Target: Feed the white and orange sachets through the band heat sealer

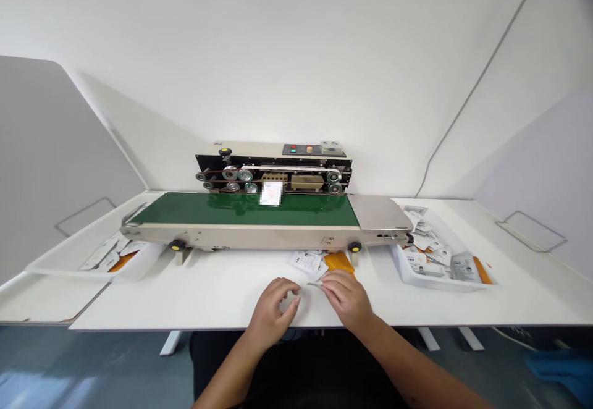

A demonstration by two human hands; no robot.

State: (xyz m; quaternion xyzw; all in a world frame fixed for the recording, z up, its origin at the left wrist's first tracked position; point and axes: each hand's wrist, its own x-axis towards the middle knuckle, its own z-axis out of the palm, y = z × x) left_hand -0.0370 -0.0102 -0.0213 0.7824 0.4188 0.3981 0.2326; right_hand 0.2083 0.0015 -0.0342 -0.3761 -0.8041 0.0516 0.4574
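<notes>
My left hand (273,310) and my right hand (345,298) rest near the front edge of the white table (208,291), both with fingers curled in a pinch. Between them they hold a thin flat clear pouch (315,285), seen edge on. Just beyond my right hand lie small white printed sachets (306,262) and an orange piece (339,262). Behind these stands a band sealing machine (273,174) with a green conveyor belt (245,209).
A white tray (435,280) at the right holds several printed sachets. Another white tray (60,265) at the left holds several sachets and something orange. Grey partitions stand at both sides, and a cable runs up the right wall.
</notes>
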